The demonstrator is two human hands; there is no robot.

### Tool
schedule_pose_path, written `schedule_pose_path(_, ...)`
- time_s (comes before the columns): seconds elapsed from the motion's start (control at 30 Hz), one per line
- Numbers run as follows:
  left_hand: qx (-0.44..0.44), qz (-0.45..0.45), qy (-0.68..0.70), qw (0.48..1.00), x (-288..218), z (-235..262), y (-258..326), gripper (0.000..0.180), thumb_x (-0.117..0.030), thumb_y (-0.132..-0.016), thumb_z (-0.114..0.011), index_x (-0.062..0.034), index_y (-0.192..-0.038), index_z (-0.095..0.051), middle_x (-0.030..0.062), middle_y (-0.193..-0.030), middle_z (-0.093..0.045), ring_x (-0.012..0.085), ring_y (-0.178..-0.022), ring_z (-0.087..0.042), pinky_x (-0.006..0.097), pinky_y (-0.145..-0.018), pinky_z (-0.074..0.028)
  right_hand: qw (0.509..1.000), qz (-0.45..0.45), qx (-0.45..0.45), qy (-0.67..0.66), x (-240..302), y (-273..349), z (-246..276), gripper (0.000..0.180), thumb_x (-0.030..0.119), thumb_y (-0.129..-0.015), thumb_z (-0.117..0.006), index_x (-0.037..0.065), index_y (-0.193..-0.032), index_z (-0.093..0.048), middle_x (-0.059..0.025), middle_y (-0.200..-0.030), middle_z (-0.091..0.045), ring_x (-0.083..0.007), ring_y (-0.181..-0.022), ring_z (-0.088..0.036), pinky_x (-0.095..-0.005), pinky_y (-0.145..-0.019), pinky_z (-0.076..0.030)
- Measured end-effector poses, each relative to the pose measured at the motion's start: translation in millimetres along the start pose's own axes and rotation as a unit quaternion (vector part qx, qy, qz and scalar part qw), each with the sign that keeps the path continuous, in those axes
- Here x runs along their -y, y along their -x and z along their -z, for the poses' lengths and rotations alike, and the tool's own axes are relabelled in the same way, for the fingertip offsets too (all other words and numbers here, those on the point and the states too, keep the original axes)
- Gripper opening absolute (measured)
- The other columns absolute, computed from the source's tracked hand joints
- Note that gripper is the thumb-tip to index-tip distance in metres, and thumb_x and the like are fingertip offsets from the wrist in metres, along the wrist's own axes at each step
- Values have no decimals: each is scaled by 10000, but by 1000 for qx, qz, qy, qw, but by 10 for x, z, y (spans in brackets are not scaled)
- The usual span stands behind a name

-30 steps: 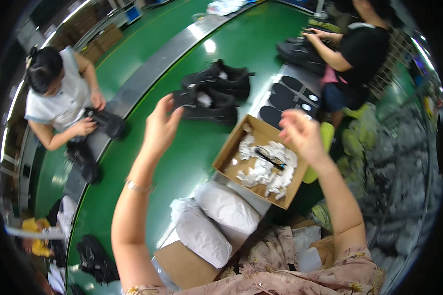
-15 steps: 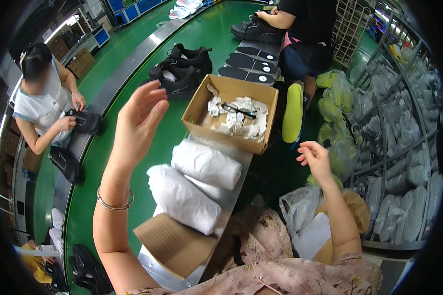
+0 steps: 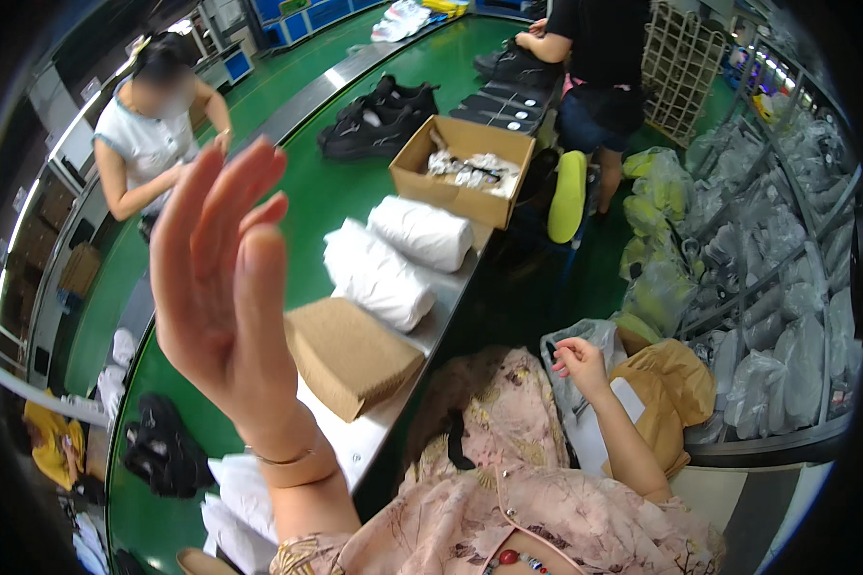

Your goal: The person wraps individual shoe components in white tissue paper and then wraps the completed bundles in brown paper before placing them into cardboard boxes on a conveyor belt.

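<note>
The brown cardboard [image 3: 355, 350] lies on the near part of the bench [image 3: 304, 216], by its metal edge and close to the person's body. Its long axis slants from upper left to lower right, with a short side facing lower right.

The left hand [image 3: 225, 287] is raised to the left of the cardboard, fingers up, thumb apart; its grip is loose and wide, holding nothing. The right hand [image 3: 580, 366], fingers bent, is over a clear plastic bag [image 3: 564, 383] beside a brown paper wrapping [image 3: 683, 388]; whether its grip pinches the bag cannot be told.

Just beyond the cardboard, two white wrapped bundles [image 3: 382, 280] slant the same way. Past them stands an open brown box [image 3: 451, 196], with black shoes [image 3: 379, 120] to its left and black insoles [image 3: 501, 107] behind it. A yellow-green sole [image 3: 567, 196] is to the box's right.

The left hand stands in front of a co-worker in white [image 3: 149, 134], covering what that person handles. A dark, thin object on the box's crumpled paper [image 3: 472, 171] is hard to make out. A co-worker in black [image 3: 599, 57] is cut off by the upper edge.
</note>
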State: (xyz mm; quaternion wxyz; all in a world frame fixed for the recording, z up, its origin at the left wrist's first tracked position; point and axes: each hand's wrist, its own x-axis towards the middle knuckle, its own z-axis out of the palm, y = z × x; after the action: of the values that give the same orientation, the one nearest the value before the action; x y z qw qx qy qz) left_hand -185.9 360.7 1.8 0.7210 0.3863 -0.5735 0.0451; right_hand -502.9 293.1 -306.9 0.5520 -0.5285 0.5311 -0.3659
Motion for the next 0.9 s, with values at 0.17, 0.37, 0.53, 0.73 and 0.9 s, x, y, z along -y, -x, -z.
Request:
schedule_pose_path(0.17,-119,159,-53,979,234,569,904,278,-56,-882,-542,42,-1140,-512,151,-1093,-591,210,-1023,-573,295,-872,-461,1000,-1,11,19,-320,304,74,145,78,-875,-517,-2,-972,-590,-98,-811,-625,-131,-600,-613,-221,-475,-477)
schedule_pose_path(0.37,-157,288,-238,914,899,955,1724,307,-167,-881,-571,59,-1078,-508,97,-933,-559,149,-836,-536,272,-737,-455,985,136,67,76,285,343,-670,142,54,-851,-553,-13,-968,-597,-72,-820,-631,-118,-638,-613,-224,-539,-473)
schedule_pose_path(0.53,-130,516,-150,833,1397,860,1755,300,-267,-901,-535,28,-958,-538,54,-823,-552,98,-682,-508,238,-546,-439,853,484,119,155,1172,324,-1738,223,33,-811,-575,-14,-1029,-565,-168,-977,-602,-271,-891,-610,-309,-734,-491)
schedule_pose_path(0.73,-157,429,-59,888,1512,925,1996,269,-194,-931,-455,-27,-730,-521,-14,-660,-491,51,-594,-419,226,-501,-341,848,444,171,232,1082,62,-2818,389,252,-884,-478,66,-1226,-484,-188,-1289,-445,-353,-1228,-381,-454,-987,-300)
schedule_pose_path(0.9,-208,395,-5,895,1461,791,2073,253,-159,-940,-427,-35,-732,-502,-17,-689,-502,48,-628,-434,214,-542,-367,838,397,188,324,1013,115,-2845,455,350,-894,-406,137,-1295,-436,-162,-1378,-355,-330,-1311,-268,-530,-1027,-177)
